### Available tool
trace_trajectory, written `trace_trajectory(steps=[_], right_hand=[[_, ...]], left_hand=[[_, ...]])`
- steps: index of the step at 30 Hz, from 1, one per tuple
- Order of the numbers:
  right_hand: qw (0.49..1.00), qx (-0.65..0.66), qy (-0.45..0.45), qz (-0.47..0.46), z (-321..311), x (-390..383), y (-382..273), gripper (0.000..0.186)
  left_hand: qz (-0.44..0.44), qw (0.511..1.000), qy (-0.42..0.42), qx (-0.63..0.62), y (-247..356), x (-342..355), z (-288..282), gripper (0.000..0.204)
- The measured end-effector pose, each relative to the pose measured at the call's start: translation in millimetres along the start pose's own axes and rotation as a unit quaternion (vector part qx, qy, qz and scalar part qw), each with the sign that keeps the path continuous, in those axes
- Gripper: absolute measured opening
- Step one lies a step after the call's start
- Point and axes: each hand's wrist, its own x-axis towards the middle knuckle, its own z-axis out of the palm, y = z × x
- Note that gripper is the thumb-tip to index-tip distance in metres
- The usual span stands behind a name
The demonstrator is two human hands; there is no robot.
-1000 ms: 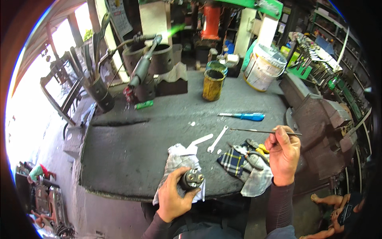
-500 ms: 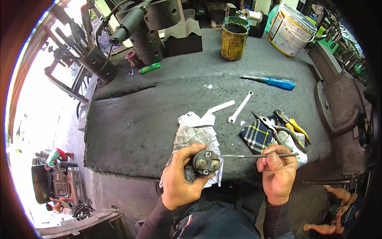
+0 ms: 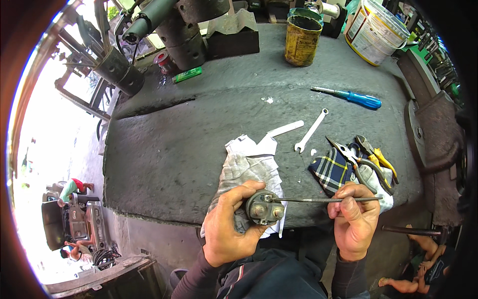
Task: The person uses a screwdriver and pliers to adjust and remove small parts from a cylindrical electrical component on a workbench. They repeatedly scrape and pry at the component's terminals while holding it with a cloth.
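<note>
My left hand (image 3: 230, 229) is wrapped round a starter solenoid (image 3: 267, 213), a dark round part whose end face, with two bolt terminals, points up. Between the thumb and fingers of my right hand (image 3: 354, 224) is a slim needle file (image 3: 311, 200), lying roughly level. Its left tip meets a small metal tab at the upper edge of the solenoid's face; the other end sticks out past my right fingers. Under the solenoid, a stained white cloth (image 3: 244, 167) spreads over the bench edge.
On the dark bench (image 3: 159, 154) lie a wrench (image 3: 312, 130), a white strip (image 3: 286, 128), a blue screwdriver (image 3: 356, 98), and pliers (image 3: 366, 164) on a plaid cloth (image 3: 331, 172). Farther back stand a yellow can (image 3: 302, 45) and a white bucket (image 3: 376, 35). A vise (image 3: 433, 129) is at right.
The solenoid has turned slightly in my left hand. The file's tip now touches the tab at the face's upper edge, where before it was by the right-hand bolt. The whole view has shifted a little.
</note>
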Motion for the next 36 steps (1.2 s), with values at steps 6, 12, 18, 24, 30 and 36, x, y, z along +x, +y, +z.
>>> trace_trajectory(steps=[6, 12, 18, 24, 30, 36], right_hand=[[1.0, -0.012, -0.025, 0.0, 0, 3, 3, 0.023], [0.996, -0.017, -0.005, 0.087, 3, 17, -4, 0.024], [0.994, -0.024, 0.024, 0.1, 2, 16, -7, 0.026], [0.998, -0.007, -0.008, 0.057, 0, 13, -6, 0.024], [0.999, 0.022, -0.046, 0.013, -3, 2, -2, 0.021], [0.998, 0.039, -0.043, -0.002, -11, -15, 6, 0.022]], left_hand=[[0.005, 1.0, -0.005, 0.003, 1, 2, 0, 0.078], [0.004, 1.0, -0.007, -0.002, -2, 0, 1, 0.079], [0.004, 1.0, -0.004, -0.001, -5, -2, 2, 0.081], [0.008, 1.0, -0.008, 0.003, -2, 0, 1, 0.08], [0.002, 1.0, -0.007, -0.004, -4, -2, 1, 0.08], [0.007, 1.0, -0.009, 0.007, -2, 0, 1, 0.08]])
